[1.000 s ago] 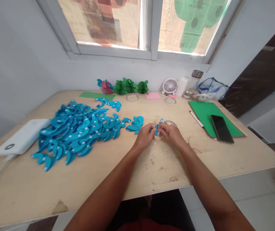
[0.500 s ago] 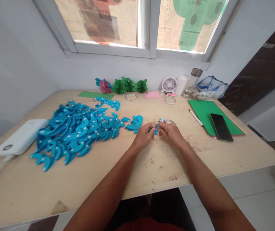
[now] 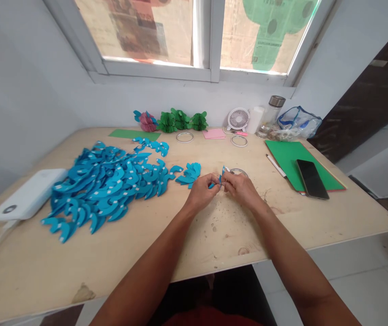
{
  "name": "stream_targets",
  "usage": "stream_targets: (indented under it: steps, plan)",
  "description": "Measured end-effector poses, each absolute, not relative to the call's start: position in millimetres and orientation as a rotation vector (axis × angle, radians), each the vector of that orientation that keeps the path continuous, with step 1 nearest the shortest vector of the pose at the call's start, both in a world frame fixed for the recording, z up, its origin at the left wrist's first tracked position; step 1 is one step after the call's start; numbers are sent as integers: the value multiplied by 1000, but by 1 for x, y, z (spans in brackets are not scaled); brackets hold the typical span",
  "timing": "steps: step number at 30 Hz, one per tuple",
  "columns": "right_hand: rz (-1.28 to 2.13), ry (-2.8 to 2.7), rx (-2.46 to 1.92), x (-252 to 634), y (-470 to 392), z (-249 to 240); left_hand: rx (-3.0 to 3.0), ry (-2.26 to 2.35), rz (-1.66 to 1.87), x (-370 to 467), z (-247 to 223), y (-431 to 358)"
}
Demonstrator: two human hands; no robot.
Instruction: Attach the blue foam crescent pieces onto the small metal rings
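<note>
A small blue paper piece (image 3: 223, 170) is pinched between my two hands near the middle of the table. My left hand (image 3: 203, 190) is closed on its left side. On the right, my right hand (image 3: 240, 186) grips it with bent fingers, a ring of tape (image 3: 239, 172) lying just behind. Next to my left hand sits a small cluster of blue paper pieces (image 3: 190, 173). Farther left spreads a large heap of curved blue pieces (image 3: 109, 181) with small white squares on them. The fingertips hide part of the held piece.
Along the back stand green paper shapes (image 3: 180, 120), a pink and blue one (image 3: 147, 121), a white fan (image 3: 238, 119) and a bottle (image 3: 275, 111). A phone (image 3: 312, 179) lies on green sheets (image 3: 282, 156) at right; a white power bank (image 3: 29, 194) is at left.
The blue piece between my fingers has tilted and now stands more upright. Both hands stay in nearly the same place, with the fingertips slightly shifted.
</note>
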State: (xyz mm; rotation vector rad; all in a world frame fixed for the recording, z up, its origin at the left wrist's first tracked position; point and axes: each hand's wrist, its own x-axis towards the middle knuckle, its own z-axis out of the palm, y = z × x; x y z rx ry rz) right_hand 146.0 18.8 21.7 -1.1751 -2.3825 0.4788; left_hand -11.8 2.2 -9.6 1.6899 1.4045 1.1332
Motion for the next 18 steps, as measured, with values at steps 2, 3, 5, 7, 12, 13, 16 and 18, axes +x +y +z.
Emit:
stream_targets:
  steps: [2, 3, 5, 7, 12, 13, 16, 18]
  plan:
    - [474, -2387, -1173, 146, 19, 22, 1684, 1407, 1125, -12, -9, 2]
    - [474, -2389, -1170, 146, 19, 22, 1678, 1407, 1121, -12, -8, 2]
    - [476, -2396, -1159, 147, 19, 21, 1663, 1405, 1112, -12, -8, 2]
    - [487, -2404, -1142, 147, 19, 21, 1651, 1407, 1100, -12, -7, 2]
    - [505, -2440, -1144, 147, 20, 22, 1634, 1411, 1070, -13, -5, 1]
    - [503, -2449, -1145, 147, 20, 22, 1630, 1409, 1067, -13, -4, 1]
    - [495, -2464, -1134, 148, 20, 21, 1619, 1408, 1062, -13, -3, 1]
    - [478, -2468, -1128, 148, 21, 21, 1615, 1407, 1060, -13, -2, 0]
